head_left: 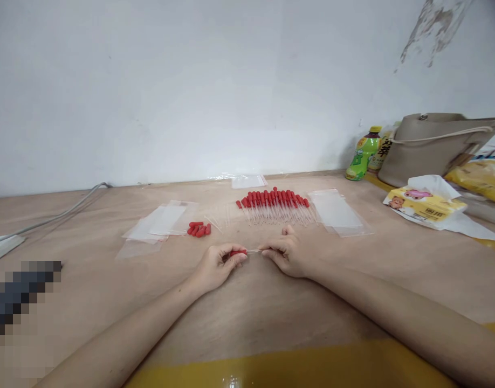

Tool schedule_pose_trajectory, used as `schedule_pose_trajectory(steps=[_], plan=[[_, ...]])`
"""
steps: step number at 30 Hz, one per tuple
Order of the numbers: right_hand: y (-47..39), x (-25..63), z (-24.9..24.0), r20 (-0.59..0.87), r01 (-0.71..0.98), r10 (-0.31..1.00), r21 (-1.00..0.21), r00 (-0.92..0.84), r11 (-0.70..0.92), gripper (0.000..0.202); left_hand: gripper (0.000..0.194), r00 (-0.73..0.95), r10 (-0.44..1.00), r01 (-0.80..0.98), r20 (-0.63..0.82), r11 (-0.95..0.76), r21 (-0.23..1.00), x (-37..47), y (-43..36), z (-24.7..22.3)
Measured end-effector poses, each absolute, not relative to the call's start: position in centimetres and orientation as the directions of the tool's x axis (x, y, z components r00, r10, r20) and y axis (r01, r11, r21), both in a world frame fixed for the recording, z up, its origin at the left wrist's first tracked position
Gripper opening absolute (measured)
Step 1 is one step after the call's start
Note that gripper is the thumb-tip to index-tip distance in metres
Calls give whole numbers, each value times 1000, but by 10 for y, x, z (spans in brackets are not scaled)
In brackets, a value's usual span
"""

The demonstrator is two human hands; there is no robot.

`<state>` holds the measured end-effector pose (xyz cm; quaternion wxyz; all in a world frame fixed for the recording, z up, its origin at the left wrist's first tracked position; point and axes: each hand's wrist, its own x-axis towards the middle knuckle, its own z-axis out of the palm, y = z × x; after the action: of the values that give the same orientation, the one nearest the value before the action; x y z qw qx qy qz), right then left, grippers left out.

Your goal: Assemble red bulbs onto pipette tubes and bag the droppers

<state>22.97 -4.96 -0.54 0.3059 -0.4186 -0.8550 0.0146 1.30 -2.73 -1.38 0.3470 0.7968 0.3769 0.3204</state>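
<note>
Between finger and thumb, my left hand (219, 265) pinches a red rubber bulb (239, 252). A thin glass dropper tube (254, 251) runs from the bulb across to my right hand (287, 253), whose fingertips are closed on its other end. Whether the tube is fully seated in the bulb is hidden by the fingers. Behind the hands lies a row of droppers (272, 199) with red bulbs pointing to the wall. Several loose red bulbs (199, 229) are piled to the left, beside a few bare glass tubes (213, 223).
Clear plastic bags (160, 223) lie at the left, with more bags (338, 213) at the right and a stack (247, 181) by the wall. A green bottle (364, 153), a grey-brown bag (433, 145) and a tissue pack (425, 205) stand far right. A grey cable (69, 209) crosses the left.
</note>
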Motion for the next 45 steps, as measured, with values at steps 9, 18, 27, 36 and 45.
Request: schedule_pose_trajectory(steps=[9,18,27,36,45], plan=[[-48,231,-4,552,701,615,-75,-563,709,24,22,557,791,434,253,-537,724,12,-32,-10],[-55,218,-6,483,708,710,-230,-513,668,24,20,592,718,470,365,-676,567,14,-36,-6],[-53,211,-9,327,688,819,-445,-471,573,27,17,639,636,448,433,-765,461,14,-32,-11],[-58,211,8,242,736,836,-397,-492,548,28,18,658,540,415,524,-841,346,9,-24,-11],[-20,243,34,61,703,984,-692,-168,163,28,19,598,679,549,426,-734,400,1,-15,-8]])
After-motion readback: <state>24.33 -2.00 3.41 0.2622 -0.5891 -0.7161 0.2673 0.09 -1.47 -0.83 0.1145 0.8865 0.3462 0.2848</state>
